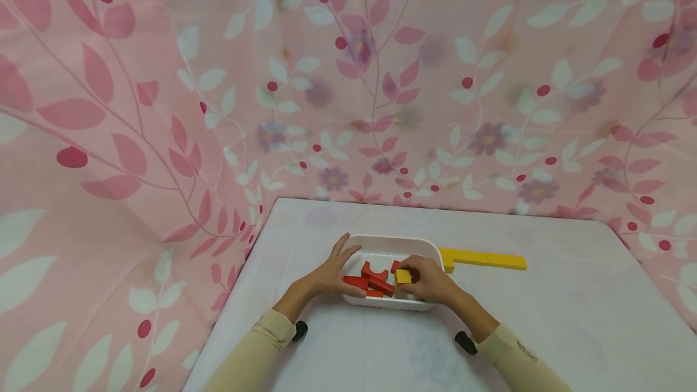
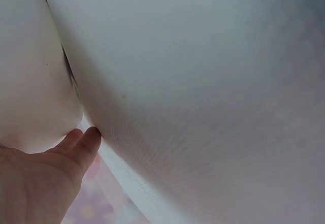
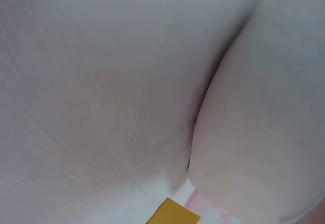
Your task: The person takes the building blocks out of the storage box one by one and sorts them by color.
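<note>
A white plastic tray [image 1: 394, 303] stands on the table with several red blocks [image 1: 381, 285] inside, one of them a red arch-shaped block [image 1: 374, 271]. My right hand [image 1: 430, 280] is over the tray's right side and pinches a small yellow block [image 1: 403, 276] between thumb and fingers. That yellow block [image 3: 174, 213] also shows at the bottom of the right wrist view. At the tray's left end, my left hand [image 1: 329, 274] spreads its fingers along the rim, the thumb close to the red blocks. Part of the left hand [image 2: 45, 183] appears in the left wrist view.
Beyond the tray's right end, long yellow blocks [image 1: 484, 258] lie in a row on the white-covered table [image 1: 572, 307]. A pink floral cloth [image 1: 381, 107] hangs behind the table and along its left side.
</note>
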Demonstrator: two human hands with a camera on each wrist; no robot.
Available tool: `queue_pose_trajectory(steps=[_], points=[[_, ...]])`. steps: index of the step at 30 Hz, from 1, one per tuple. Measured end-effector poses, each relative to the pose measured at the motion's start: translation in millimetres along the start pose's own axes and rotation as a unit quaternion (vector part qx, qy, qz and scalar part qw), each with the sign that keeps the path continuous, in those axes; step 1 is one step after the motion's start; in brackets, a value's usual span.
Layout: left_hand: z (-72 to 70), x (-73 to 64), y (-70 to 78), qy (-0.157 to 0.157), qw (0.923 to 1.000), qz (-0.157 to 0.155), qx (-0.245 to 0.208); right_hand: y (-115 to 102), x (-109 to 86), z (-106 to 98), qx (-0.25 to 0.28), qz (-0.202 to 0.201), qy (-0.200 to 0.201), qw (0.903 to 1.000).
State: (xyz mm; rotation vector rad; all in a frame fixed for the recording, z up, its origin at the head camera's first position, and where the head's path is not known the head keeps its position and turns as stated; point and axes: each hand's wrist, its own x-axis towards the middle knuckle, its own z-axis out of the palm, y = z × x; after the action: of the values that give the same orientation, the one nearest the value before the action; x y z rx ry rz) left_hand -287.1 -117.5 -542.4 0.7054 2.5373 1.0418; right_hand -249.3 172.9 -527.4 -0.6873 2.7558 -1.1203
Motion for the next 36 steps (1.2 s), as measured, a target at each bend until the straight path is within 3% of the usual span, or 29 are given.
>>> queue_pose_trajectory(steps=[5,12,21,28,36], points=[[2.0,-0.1,0.0,0.002,1.0,0.002,-0.004,1.3,-3.6,0.8,-0.001,-0.014,0.011,0.9998],[0.0,-1.0,3.1,0.0,1.0,0.001,-0.002,-0.6,-5.0,1.9,0.009,-0.002,0.046,0.9989],[-1.5,-0.8,3.6,-0.005,1.0,0.008,0.002,0.7,-6.9,0.7,0.036,-0.002,0.064,0.9973],[-2.8,-0.3,3.0,0.002,1.0,0.006,-0.001,3.7,-3.6,-3.4,0.026,-0.046,0.074,0.9959],[-3.3,-0.7,2.5,-0.002,1.0,0.006,-0.004,1.1,-5.8,-7.7,0.013,-0.036,0.081,0.9959]])
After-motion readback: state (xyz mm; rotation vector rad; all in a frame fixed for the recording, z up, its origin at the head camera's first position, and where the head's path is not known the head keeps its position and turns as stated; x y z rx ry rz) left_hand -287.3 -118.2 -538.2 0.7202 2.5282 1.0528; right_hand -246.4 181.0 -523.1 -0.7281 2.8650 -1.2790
